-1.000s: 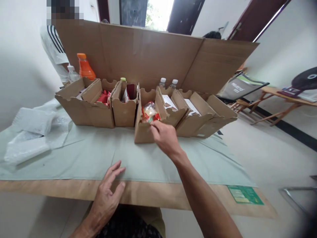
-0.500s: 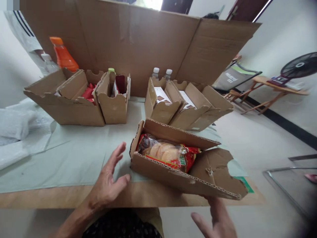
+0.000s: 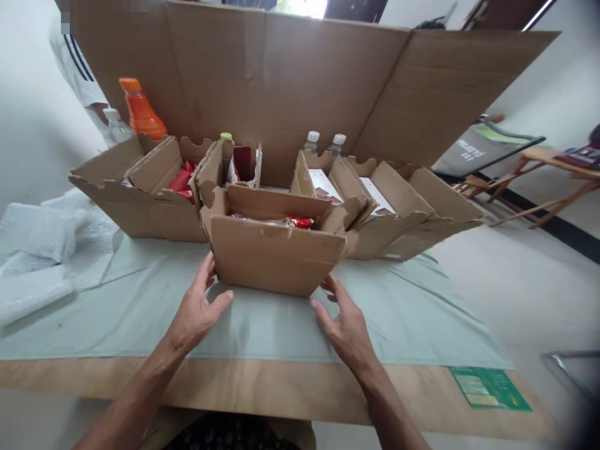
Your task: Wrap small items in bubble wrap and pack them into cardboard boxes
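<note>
A small open cardboard box [image 3: 272, 253] stands on the pale green cloth [image 3: 140, 312] in front of me, broadside on. A red snack packet [image 3: 300, 221] shows just over its rim. My left hand [image 3: 199, 306] is open, fingers spread, at the box's lower left corner. My right hand [image 3: 344, 322] is open at the lower right corner, fingertips close to or touching the box. Neither hand grips it.
Behind stands a row of similar open boxes: left ones [image 3: 140, 200] with red packets, right ones [image 3: 375, 206] with white cartons. A big cardboard sheet [image 3: 300, 81] backs them. An orange bottle [image 3: 140, 115], water bottles [image 3: 323, 142], plastic wrap [image 3: 37, 244]. A person's striped sleeve [image 3: 77, 62] is far left.
The box was pulled from the row, tilted at the table's near edge, and now stands upright, turned broadside, farther back on the cloth. Both hands have come to its lower corners.
</note>
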A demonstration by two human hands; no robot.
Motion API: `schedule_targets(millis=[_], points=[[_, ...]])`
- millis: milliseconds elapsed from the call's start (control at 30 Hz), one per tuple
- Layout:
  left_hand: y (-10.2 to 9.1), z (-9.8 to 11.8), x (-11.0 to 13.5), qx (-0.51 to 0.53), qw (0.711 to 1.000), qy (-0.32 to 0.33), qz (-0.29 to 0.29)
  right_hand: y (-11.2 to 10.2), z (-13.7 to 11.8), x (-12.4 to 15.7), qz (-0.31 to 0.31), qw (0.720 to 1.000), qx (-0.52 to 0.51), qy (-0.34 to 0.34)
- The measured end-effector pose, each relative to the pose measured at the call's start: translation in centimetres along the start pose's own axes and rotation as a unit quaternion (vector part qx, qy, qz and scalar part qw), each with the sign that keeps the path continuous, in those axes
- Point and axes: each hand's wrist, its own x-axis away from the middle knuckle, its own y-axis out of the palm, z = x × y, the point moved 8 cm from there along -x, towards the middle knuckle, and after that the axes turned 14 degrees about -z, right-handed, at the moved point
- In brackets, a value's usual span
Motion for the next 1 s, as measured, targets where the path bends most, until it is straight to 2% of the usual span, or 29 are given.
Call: schedule_targets(millis=[100,167,267,367,500,600,767,1000], points=[[0.8,-2.1,0.3,-0.001,1.000,-0.021,0.016,1.2,2.9,0.8,-0.013,0.999,0.013,0.031],[1.3,-3.0,0.9,-0.011,0.999,-0.027,0.036,1.6,3.7,1.4,-0.015,0.999,0.044,0.023],[1.8,-3.3,1.6,-0.030,0.997,-0.035,0.056,2.2,3.2,1.7,-0.027,0.993,0.111,-0.024],[2.3,-3.1,1.5,-0.030,0.998,-0.030,0.045,2.8,2.6,1.7,-0.040,0.984,0.164,-0.062],[2.7,-3.0,1.2,-0.041,0.999,-0.016,0.027,3.1,2.7,1.5,-0.035,0.976,0.200,-0.078],[2.8,-3.0,1.2,-0.047,0.998,-0.019,0.037,3.2,2.9,1.5,-0.028,0.975,0.201,-0.086],[2.9,-3.6,1.3,-0.041,0.997,-0.039,0.058,2.9,3.6,1.4,0.002,0.983,0.175,-0.054],[2.3,-3.3,1.1,-0.040,0.996,-0.014,0.075,1.9,4.7,0.7,0.007,0.992,0.127,0.013]])
